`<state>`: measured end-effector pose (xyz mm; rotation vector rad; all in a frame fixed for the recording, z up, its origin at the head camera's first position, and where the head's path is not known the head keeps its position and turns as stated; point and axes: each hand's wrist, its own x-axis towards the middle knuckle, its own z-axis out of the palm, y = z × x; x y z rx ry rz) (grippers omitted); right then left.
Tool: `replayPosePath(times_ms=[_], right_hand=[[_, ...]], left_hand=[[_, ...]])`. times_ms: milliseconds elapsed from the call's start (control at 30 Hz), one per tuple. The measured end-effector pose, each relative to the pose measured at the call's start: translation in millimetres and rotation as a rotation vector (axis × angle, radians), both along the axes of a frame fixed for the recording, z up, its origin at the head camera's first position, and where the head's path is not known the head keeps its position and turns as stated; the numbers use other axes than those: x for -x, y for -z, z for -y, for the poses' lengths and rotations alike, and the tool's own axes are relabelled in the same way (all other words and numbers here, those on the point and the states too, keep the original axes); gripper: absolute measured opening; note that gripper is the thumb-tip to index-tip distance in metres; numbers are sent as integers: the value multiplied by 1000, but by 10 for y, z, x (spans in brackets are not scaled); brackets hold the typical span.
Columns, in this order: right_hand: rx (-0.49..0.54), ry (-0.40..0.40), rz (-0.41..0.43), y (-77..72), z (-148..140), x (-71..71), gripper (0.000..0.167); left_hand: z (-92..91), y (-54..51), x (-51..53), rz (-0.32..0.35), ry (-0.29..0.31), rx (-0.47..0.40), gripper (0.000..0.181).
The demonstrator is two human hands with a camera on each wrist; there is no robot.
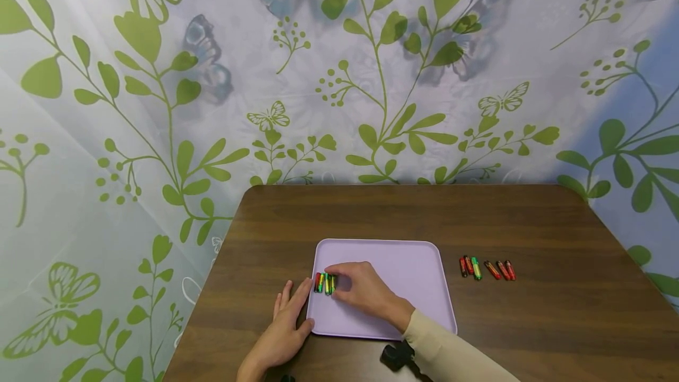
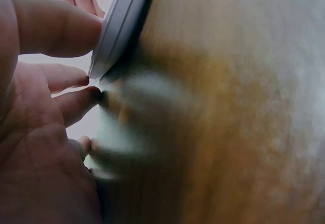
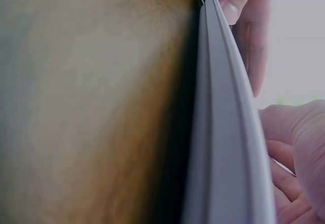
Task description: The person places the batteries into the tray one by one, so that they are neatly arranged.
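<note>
A lilac tray lies on the table. Near its left rim several small batteries, red, green and yellow, stand side by side in a short row. My right hand reaches over the tray and pinches a green battery between thumb and index finger at the row's right end. Just outside the left rim, my left hand rests against the tray edge with its fingers extended. In the wrist views the left hand and right hand show beside the tray's side wall; the batteries are hidden there.
On the brown wooden table, right of the tray, several more batteries lie loosely lined up, mostly red with a green one. A black object sits under the right wrist. A leaf-patterned curtain hangs behind the table.
</note>
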<state>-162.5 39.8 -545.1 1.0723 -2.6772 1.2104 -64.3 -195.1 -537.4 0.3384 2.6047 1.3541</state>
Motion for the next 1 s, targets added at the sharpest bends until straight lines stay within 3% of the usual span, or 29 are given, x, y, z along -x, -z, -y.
replayPosePath(times_ms=[1000], right_hand=[[-6,28,11,14,89,-6,49]], left_hand=[[-2,-9,0,-9,-4,4,80]])
